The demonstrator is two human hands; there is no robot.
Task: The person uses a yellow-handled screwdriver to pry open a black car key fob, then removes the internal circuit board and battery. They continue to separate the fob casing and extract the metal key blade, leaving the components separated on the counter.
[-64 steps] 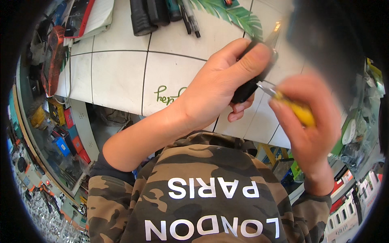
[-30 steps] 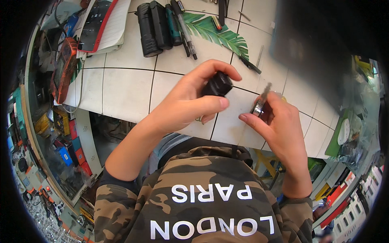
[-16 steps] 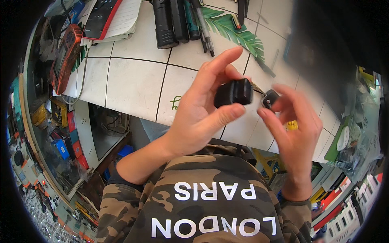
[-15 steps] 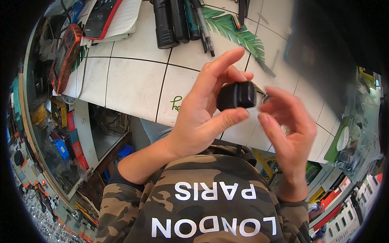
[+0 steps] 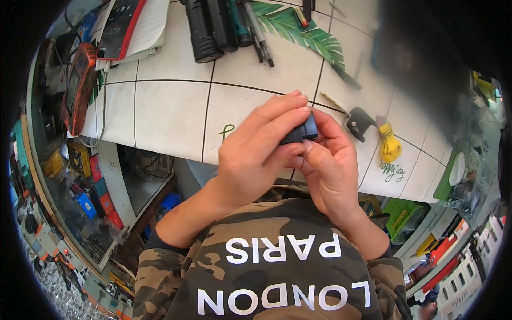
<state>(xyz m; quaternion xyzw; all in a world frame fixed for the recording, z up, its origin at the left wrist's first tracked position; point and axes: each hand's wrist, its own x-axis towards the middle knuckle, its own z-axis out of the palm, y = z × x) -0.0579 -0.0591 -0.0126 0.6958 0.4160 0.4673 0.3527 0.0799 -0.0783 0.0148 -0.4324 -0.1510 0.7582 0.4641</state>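
Observation:
A small black box-like plastic piece (image 5: 305, 130) sits between my two hands over the front of the white tiled table (image 5: 170, 101). My left hand (image 5: 261, 138) is closed over it from the left, with its fingers across the top. From the right, my right hand (image 5: 333, 157) grips the piece's other end, thumb and fingers pressed to it. Much of the piece is hidden by my fingers. Just right of my right hand lies a black fob-like part (image 5: 360, 124) with a brass-coloured blade (image 5: 335, 101), and a small yellow bulb-shaped thing (image 5: 390, 146) is beside it.
A black flashlight (image 5: 204, 34) and pens (image 5: 260, 34) lie at the back. A red-edged phone (image 5: 120, 26) rests on a notepad, near an orange-and-black meter (image 5: 80, 88). A small battery-like cylinder (image 5: 302, 17) lies on the leaf print. A dark blurred shape covers the far right.
My right hand has moved left and taken hold of the black piece. My left fingers have folded over it. The fob-like part and yellow thing now show uncovered.

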